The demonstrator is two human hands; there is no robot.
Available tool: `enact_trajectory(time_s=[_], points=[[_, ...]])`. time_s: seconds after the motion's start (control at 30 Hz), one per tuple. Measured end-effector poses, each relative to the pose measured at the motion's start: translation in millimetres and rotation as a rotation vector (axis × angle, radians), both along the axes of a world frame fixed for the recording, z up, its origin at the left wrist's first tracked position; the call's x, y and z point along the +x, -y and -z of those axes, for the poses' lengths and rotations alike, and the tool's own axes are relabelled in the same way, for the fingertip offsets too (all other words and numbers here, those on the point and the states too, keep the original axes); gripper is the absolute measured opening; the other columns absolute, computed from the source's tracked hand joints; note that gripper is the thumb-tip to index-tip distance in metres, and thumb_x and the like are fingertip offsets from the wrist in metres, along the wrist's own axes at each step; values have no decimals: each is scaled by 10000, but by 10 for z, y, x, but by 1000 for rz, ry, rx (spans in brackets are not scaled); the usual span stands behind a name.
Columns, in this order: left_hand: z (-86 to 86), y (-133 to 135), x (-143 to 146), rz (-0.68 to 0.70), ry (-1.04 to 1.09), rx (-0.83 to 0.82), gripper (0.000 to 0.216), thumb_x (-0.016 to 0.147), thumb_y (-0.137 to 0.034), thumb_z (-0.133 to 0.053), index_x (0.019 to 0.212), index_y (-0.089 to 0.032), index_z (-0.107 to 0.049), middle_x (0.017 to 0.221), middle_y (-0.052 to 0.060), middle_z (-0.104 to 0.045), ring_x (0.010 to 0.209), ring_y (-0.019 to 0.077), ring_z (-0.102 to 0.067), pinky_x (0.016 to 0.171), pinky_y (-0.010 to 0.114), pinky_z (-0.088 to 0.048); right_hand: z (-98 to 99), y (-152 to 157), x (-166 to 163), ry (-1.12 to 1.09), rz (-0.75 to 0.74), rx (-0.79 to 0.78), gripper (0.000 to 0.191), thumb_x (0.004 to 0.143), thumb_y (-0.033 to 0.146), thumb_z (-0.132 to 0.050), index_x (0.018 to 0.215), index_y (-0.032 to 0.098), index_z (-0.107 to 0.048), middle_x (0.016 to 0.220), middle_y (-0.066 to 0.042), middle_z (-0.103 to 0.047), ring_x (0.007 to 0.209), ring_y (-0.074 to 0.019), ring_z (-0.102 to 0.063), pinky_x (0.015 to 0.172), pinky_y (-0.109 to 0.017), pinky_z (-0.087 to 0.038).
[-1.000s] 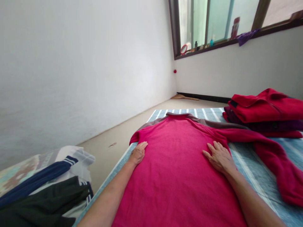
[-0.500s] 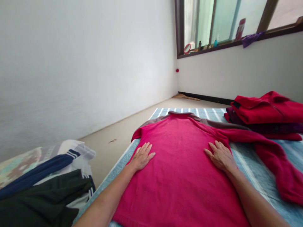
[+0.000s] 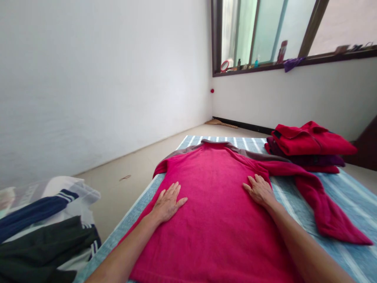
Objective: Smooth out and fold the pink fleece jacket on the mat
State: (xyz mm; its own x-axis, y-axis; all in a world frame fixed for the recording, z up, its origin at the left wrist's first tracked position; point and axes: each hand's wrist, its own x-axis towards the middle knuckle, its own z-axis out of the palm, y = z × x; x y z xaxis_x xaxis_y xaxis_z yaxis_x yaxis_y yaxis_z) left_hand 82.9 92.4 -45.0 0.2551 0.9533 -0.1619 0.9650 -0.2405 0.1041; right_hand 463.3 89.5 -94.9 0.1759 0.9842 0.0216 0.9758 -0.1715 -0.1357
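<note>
A magenta long-sleeved jacket [image 3: 212,212] with grey shoulders lies spread out, back side up, its collar pointing away from me. My left hand [image 3: 167,202] rests flat near its left side, fingers stretched out. On the opposite side, my right hand [image 3: 259,190] lies on the cloth below the right sleeve, fingers apart. The right sleeve reaches out over the blue striped sheet [image 3: 344,204]; the left sleeve hangs at the sheet's edge, partly out of sight. Neither hand grips the fabric.
A stack of folded red and purple clothes [image 3: 312,141] stands at the back right. Dark green and navy garments [image 3: 47,239] lie on plastic wrapping at the lower left. A window sill [image 3: 265,65] holds a mirror and bottles. A brush [image 3: 220,123] lies in the far corner.
The view has turned a little to the right, so everything sits further left. My left hand has slid slightly toward me over the jacket; my right hand stays at about the same spot.
</note>
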Motion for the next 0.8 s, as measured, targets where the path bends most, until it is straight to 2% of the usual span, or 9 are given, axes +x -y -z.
enact_trajectory(time_s=[0.13, 0.23, 0.3, 0.4, 0.53, 0.6, 0.7, 0.8], points=[[-8, 13, 11, -3, -5, 35, 776, 896, -623, -275, 1488, -122, -293, 1575, 121, -217, 1462, 257, -166, 1170, 493, -152, -246, -141, -234, -66, 114, 32, 516, 933, 495, -403, 1245, 121, -573, 1209, -170, -582, 1153, -310, -525, 939, -391, -386], [11, 23, -5, -11, -19, 42, 765, 903, -612, -276, 1488, -119, -293, 1577, 116, -212, 1464, 255, -159, 1174, 490, -141, -450, -301, -540, -155, 56, 149, 470, 935, 452, -414, 1237, 126, -566, 1215, -160, -585, 1126, -271, -544, 926, -350, -391], [25, 28, -20, -5, -22, 44, 762, 907, -610, -271, 1487, -117, -293, 1578, 116, -206, 1464, 258, -159, 1174, 496, -143, -492, -379, -728, -211, 0, 203, 458, 948, 433, -396, 1254, 131, -554, 1219, -148, -592, 1127, -248, -548, 931, -327, -389], [40, 36, -44, 6, -2, 60, 744, 907, -608, -284, 1483, -137, -309, 1570, 118, -230, 1457, 260, -186, 1168, 509, -165, -345, -399, -882, -207, -42, 178, 488, 949, 424, -403, 1304, 113, -527, 1313, -163, -549, 1214, -266, -499, 998, -355, -352], [33, 30, -82, 7, 16, 57, 699, 905, -583, -332, 1468, -169, -350, 1553, 119, -288, 1442, 260, -238, 1159, 514, -196, -15, -326, -874, -155, -67, 93, 591, 943, 476, -403, 1387, 91, -462, 1478, -186, -392, 1390, -314, -303, 1109, -438, -219], [12, -5, -80, -10, 15, 79, 667, 884, -568, -403, 1418, -170, -438, 1520, 139, -363, 1419, 287, -295, 1138, 533, -238, 64, -305, -852, -152, -78, 79, 606, 947, 487, -381, 1405, 96, -447, 1493, -186, -373, 1404, -313, -279, 1118, -448, -198], [-42, -137, 43, -20, 71, 225, 464, 854, -441, -514, 1197, -155, -640, 1317, 173, -591, 1261, 315, -503, 1057, 501, -372, 64, -311, -847, -146, -81, 85, 588, 942, 475, -389, 1390, 102, -470, 1484, -188, -387, 1401, -313, -287, 1112, -451, -207], [-84, -366, 360, 44, 247, 329, 259, 844, -262, -517, 988, -159, -706, 1008, 126, -701, 982, 248, -632, 917, 385, -474, 25, -325, -851, -147, -74, 97, 575, 933, 473, -411, 1366, 104, -496, 1466, -190, -410, 1382, -318, -317, 1100, -450, -228]])
